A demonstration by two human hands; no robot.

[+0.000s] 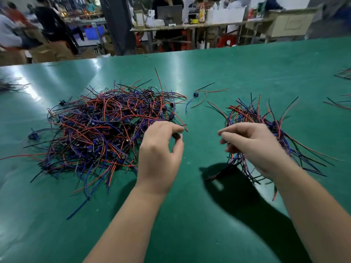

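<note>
Two hands are busy over the green surface (209,59). At the right edge of the big wire pile (106,128), the left hand (159,154) pinches a small dark part (176,136). Farther right of the pile, the right hand (254,147) curls around a wire bundle (247,112).

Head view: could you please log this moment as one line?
left hand: pinches small dark part | right hand: grips wire bundle | wire pile: on green table

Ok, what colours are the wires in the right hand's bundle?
Red, blue and black wires in the bundle; head view.
</note>
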